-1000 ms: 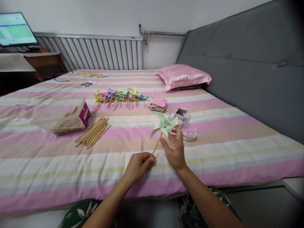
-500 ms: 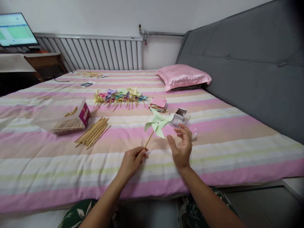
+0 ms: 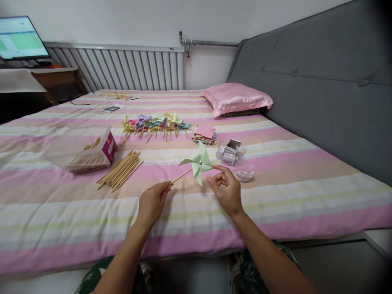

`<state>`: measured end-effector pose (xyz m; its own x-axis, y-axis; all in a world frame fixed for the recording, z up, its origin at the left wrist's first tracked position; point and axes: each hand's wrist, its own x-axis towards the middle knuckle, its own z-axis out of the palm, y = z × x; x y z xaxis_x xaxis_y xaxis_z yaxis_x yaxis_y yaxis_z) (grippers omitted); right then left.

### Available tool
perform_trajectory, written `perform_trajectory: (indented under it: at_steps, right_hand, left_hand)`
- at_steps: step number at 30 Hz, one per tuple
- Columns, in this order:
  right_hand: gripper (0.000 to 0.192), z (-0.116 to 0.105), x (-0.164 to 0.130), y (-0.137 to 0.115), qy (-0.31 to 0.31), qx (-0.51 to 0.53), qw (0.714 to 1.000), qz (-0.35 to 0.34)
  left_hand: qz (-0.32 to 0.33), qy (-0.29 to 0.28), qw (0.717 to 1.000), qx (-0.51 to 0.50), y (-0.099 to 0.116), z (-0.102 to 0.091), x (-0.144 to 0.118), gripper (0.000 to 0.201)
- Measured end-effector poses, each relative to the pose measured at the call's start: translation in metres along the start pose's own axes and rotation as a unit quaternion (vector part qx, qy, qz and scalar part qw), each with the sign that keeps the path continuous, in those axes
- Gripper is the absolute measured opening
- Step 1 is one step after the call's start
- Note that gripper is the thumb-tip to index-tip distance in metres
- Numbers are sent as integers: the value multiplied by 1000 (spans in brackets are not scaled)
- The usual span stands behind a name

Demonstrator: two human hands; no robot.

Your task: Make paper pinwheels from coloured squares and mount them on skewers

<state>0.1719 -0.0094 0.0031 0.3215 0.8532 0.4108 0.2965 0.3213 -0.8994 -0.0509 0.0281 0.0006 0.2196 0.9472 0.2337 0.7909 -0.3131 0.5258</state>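
Note:
My left hand [image 3: 154, 201] pinches the lower end of a wooden stick that carries a pale green paper pinwheel [image 3: 200, 163]. The pinwheel is held above the bed, its stick slanting up to the right and a small silvery pin at its centre. At the pinwheel's right side is my right hand [image 3: 226, 188], its index finger stretched to the tip of a blade and the thumb apart from it. Just beyond that hand lie a small box with clear packaging [image 3: 229, 152] and a round clear plastic container [image 3: 245, 174].
Several finished pinwheels [image 3: 157, 123] lie across the striped bed, beside a stack of coloured paper squares [image 3: 204, 134]. Left of my hands are a bundle of wooden sticks [image 3: 120, 171] and a clear plastic tub [image 3: 73, 141] holding more sticks. A pink pillow [image 3: 239, 100] rests near the grey headboard.
My left hand has moved left and slightly up, tilting the stick flatter. The pinwheel has turned, and my right hand has come in to its blade from the right.

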Motion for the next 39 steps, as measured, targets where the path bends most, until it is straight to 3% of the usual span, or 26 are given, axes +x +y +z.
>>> perform_trajectory:
  at_steps: [5,12,16,21,23,31,39]
  right_hand:
    - [30,2,0,1,-32,72,993,85]
    - [30,-1,5,3,-90,166,965,184]
    - [28,-2,6,1,-104,238,933,248]
    - [27,-1,6,0,-91,351,864,349]
    - [31,1,5,1,-81,369,853,361]
    - [34,13,-2,6,18,301,896,325]
    - [32,7,1,5,16,263,916,302]
  left_hand:
    - [44,2,998,47,-2,1,-1,30]
    - [56,33,988,143,2,2,-3,27]
    - [71,42,980,181,2,2,-4,26]
    - [70,33,980,182,5,4,-5,25]
    - [68,30,981,180,6,6,-5,25]
    - [110,-14,980,166,9,12,-7,25]
    - [107,-4,983,147,5,9,-6,25]
